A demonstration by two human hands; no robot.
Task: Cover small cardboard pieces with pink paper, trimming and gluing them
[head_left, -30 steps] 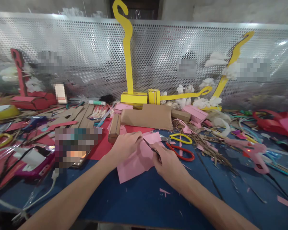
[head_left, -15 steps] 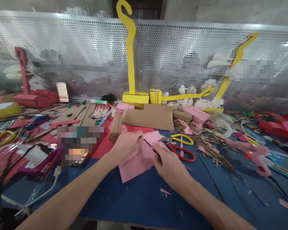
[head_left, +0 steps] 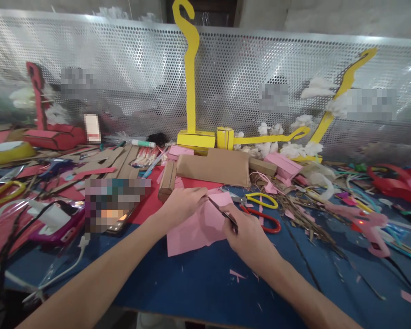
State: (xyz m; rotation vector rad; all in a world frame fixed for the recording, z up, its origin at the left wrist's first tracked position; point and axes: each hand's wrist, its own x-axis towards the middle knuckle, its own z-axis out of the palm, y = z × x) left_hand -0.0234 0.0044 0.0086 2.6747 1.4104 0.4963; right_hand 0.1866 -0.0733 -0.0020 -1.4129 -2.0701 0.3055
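A sheet of pink paper (head_left: 195, 228) lies in front of me, partly lifted off the blue table. My left hand (head_left: 185, 205) pinches its upper edge, fingers closed. In my right hand (head_left: 243, 228) is a dark, thin-bladed cutting tool (head_left: 216, 205), its blade pointing up and left across the paper toward my left fingertips. The fist hides most of its handle, so its exact kind is unclear. Just beyond my right hand lie scissors with a yellow handle loop (head_left: 262, 200) and a red handle loop (head_left: 269, 224). A folded cardboard box piece (head_left: 167, 180) stands behind my left hand.
Behind the paper leans a cardboard sheet (head_left: 212, 168), with a yellow hook-topped stand (head_left: 191, 82) farther back. To the right are a pink glue gun (head_left: 366, 224) and a heap of twigs (head_left: 297, 212). A phone (head_left: 114, 227), white cable (head_left: 80, 253) and purple device (head_left: 60, 230) lie left.
The view has shifted slightly. The pink sheet's lower edge has turned and risen a little, and the blade shows a bit more beside my right hand. Both hands keep their hold.
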